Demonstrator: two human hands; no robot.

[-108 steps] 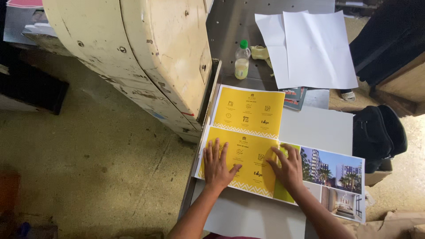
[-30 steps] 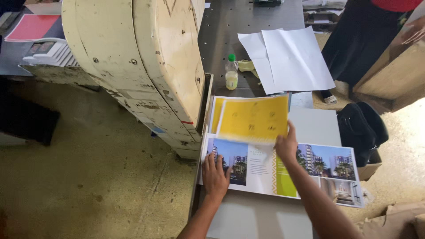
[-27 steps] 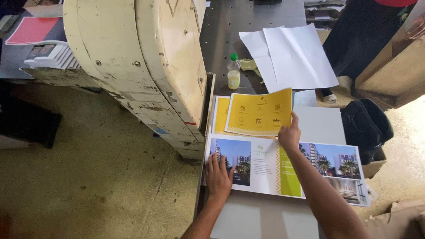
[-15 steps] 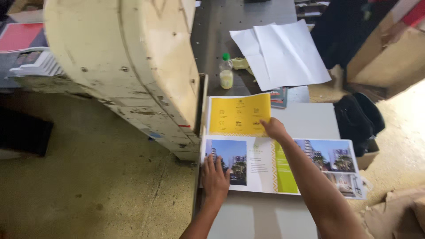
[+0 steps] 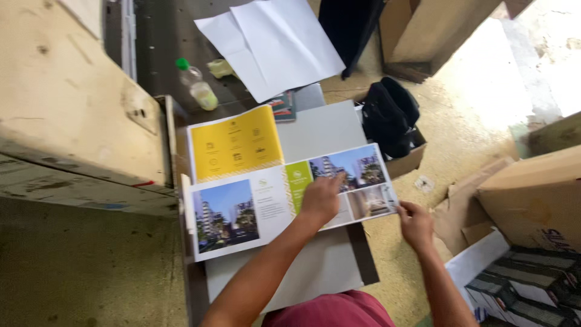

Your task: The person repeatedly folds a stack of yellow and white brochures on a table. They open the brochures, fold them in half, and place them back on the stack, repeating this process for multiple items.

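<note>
Left hand (image 5: pixel 321 198) lies flat, fingers spread, on the printed sheet (image 5: pixel 284 197); right hand (image 5: pixel 415 223) seemingly pinches its corner.

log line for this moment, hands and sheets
left hand: flat on photo sheet | right hand: at sheet's right edge | yellow sheet: behind

Two printed sheets (image 5: pixel 266 194), one bottle (image 5: pixel 196 88), two hands (image 5: pixel 321 197)

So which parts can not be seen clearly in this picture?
Head view:
- Printed sheet: small text blurred; middle hidden under left hand.
- Right hand at sheet's right edge: its grip is unclear.
- Yellow sheet: lower edge covered by the printed sheet.
- Cardboard boxes: cut by frame edge.
</note>
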